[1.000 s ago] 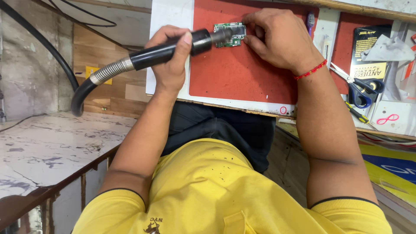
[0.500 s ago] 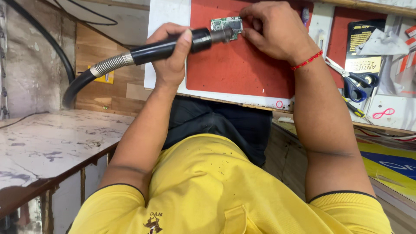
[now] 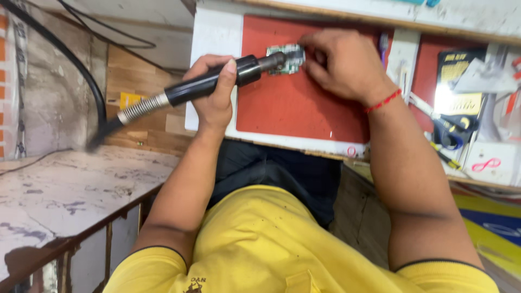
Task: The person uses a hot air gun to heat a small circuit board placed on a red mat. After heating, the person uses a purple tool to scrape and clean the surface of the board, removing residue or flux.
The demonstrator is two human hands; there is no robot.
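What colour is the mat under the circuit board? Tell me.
Red mat, clearest in the head view.

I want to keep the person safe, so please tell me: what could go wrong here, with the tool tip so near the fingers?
1. The black hot-air wand in the left hand points its nozzle at the small green circuit board, close to the right hand that steadies it; those fingers might get burned.
2. The board lies on the red rubber mat; long heating could scorch the mat.
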